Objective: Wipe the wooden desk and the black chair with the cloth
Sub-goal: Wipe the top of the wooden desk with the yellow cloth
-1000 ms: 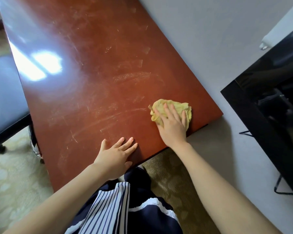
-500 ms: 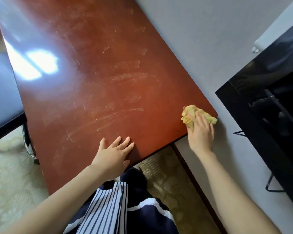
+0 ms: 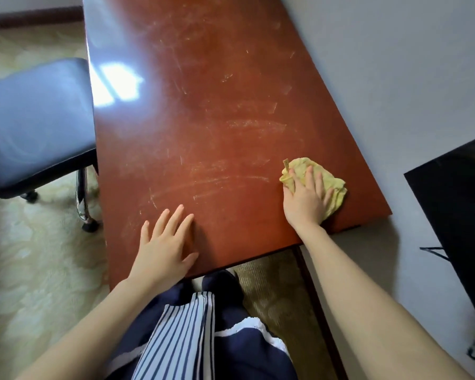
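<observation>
The right hand (image 3: 306, 200) lies on the yellow cloth (image 3: 330, 177), fingers spread and nearly straight, pressing it flat onto the wooden counter (image 3: 203, 105) near the near right corner. The bunched cloth shows past the fingertips and on the right side of the hand. The left hand (image 3: 165, 248) rests palm down on the counter's near edge, fingers straight and slightly apart, holding nothing. Pale streaks and scratches mark the glossy top between the two hands and beyond them. The black chair (image 3: 36, 119) stands at the counter's left side, its seat just beside the edge, a chrome leg (image 3: 82, 204) on the patterned carpet (image 3: 39, 270). The counter's right edge runs along a grey wall (image 3: 395, 64); a black panel (image 3: 455, 215) stands apart at the right.
</observation>
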